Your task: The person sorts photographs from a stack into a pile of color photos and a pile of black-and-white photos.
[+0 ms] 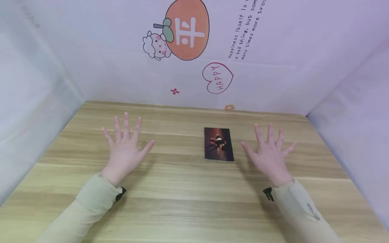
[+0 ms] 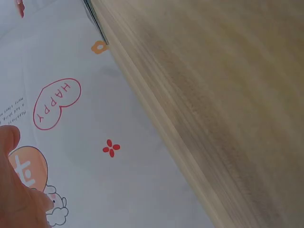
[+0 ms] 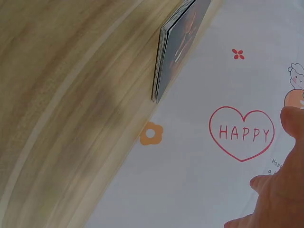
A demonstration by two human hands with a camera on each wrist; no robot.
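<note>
Two bare hands above a pale wooden worktop (image 1: 170, 206). A stack of cards (image 1: 218, 144), its top face printed with a dark picture, lies flat on the worktop between the hands, nearer the right one. The left hand (image 1: 123, 155) is well apart from the stack; the right hand (image 1: 270, 158) is near it, the thumb being its closest part, without contact. In both hands the grip is spread, thumb and fingers apart, and holds nothing. The right wrist view shows the layered edges of the stack, so it is best handled as loose leaves: a pinch across two opposite edges, with the thumb low enough to catch the bottom layer, would probably keep the pile square, whereas a push on the top face alone could fan it. The left hand would serve well to steady the far edge. Beyond the worktop rises a white back wall (image 1: 106, 71) bearing a red heart print (image 1: 217, 78) and an orange flower print (image 1: 229, 107); with the left side wall (image 1: 30, 84) and right side wall (image 1: 358, 101) it bounds the reach. Black clips (image 1: 120, 194) at the pale sleeves (image 1: 82, 209) hang low enough that they might brush the worktop.
</note>
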